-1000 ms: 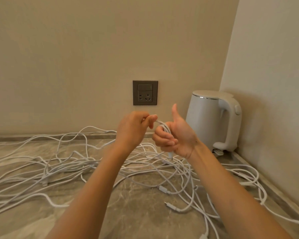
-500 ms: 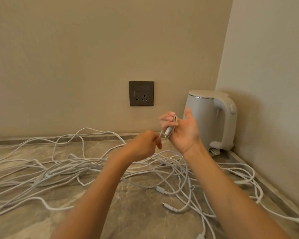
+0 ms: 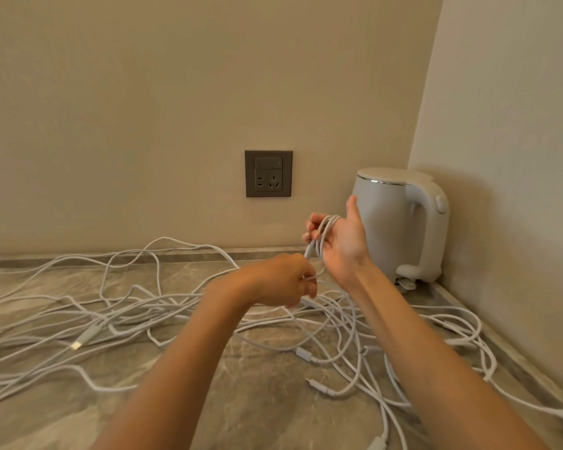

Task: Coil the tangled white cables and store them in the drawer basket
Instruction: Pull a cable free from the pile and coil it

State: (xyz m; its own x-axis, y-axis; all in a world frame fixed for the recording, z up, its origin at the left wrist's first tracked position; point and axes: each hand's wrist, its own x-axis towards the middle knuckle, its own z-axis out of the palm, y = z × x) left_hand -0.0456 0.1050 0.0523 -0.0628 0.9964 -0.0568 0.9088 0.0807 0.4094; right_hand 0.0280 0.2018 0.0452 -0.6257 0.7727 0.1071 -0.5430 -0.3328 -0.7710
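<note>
My right hand [image 3: 337, 246], raised just left of the kettle [image 3: 390, 222], curls its fingers round several loops of white cable [image 3: 324, 233]. My left hand [image 3: 283, 280], lower and further left, pinches the trailing strand. The loose tangle [image 3: 143, 306] sprawls across the bench [image 3: 257, 404] left of the kettle.

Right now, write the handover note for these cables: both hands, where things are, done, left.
Right hand raised, a few loops of white cable wound round its fingers.
Left hand just below pinches the strand leading from them.
The tangled cables sprawl over the countertop, some near the kettle.
Done: one coil begun.
Left: finish it, coil the others, store all; no drawer basket in view.
</note>
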